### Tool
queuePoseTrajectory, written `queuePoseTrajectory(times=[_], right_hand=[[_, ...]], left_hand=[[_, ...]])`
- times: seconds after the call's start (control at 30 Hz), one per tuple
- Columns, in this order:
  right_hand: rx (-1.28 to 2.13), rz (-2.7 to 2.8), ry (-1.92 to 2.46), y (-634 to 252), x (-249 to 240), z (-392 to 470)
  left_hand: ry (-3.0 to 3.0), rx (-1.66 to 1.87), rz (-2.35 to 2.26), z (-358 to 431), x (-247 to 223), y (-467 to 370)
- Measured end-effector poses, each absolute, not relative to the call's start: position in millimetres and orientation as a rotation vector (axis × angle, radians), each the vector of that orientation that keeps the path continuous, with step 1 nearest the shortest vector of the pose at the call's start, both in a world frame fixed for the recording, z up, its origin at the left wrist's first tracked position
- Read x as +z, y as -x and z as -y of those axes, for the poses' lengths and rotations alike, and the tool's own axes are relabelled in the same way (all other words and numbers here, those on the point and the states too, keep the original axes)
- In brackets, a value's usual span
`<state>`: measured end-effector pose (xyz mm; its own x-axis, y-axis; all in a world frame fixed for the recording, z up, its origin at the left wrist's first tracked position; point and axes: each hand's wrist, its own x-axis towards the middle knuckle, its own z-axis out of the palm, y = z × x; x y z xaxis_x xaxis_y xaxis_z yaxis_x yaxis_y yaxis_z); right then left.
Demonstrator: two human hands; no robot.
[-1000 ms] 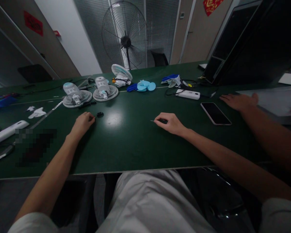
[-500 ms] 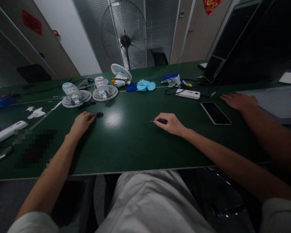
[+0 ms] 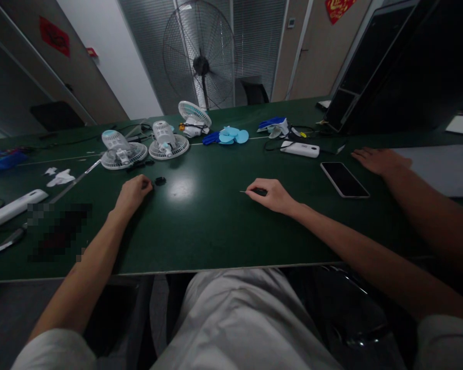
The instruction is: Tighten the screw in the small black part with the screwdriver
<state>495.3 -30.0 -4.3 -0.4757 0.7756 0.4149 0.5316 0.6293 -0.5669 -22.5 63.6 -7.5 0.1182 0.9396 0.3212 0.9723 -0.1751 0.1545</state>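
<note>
My right hand [image 3: 273, 195] rests on the table with its fingers closed around a small screwdriver [image 3: 260, 192]. The dark handle sits in the grip and the thin metal shaft points left. Farther left, my left hand [image 3: 134, 194] has its fingertips pinched together on the tabletop. Whatever is between them is too small or hidden to name. Just beyond those fingertips lies a small black part [image 3: 160, 181]. Behind the left hand are two white fan heads, one on the left [image 3: 118, 151] and another beside it [image 3: 165, 141], lying grille down.
A third white fan [image 3: 194, 118], light blue fan blades [image 3: 233, 135] and blue-and-white gloves [image 3: 273, 126] lie along the back of the green table [image 3: 200, 231]. A phone [image 3: 345, 180] and white power bank [image 3: 300, 149] are at right, near another person's hand [image 3: 381, 160]. A knife [image 3: 10, 240] lies left.
The fingers of my left hand have curled in more beside the black part. My right hand keeps the screwdriver in place. The view has shifted slightly.
</note>
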Motion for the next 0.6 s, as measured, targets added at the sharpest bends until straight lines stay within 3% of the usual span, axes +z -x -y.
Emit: queuePoseTrajectory(times=[0.27,0.6], right_hand=[[0.500,2.209,1.021,-495.8,-4.6,29.6],[0.516,2.210,1.022,-495.2,-4.0,30.1]], left_hand=[[2.197,-1.046,2.091,-61.5,-8.2,4.7],[2.343,-0.804,1.892,-70.7,-13.3,-0.1]])
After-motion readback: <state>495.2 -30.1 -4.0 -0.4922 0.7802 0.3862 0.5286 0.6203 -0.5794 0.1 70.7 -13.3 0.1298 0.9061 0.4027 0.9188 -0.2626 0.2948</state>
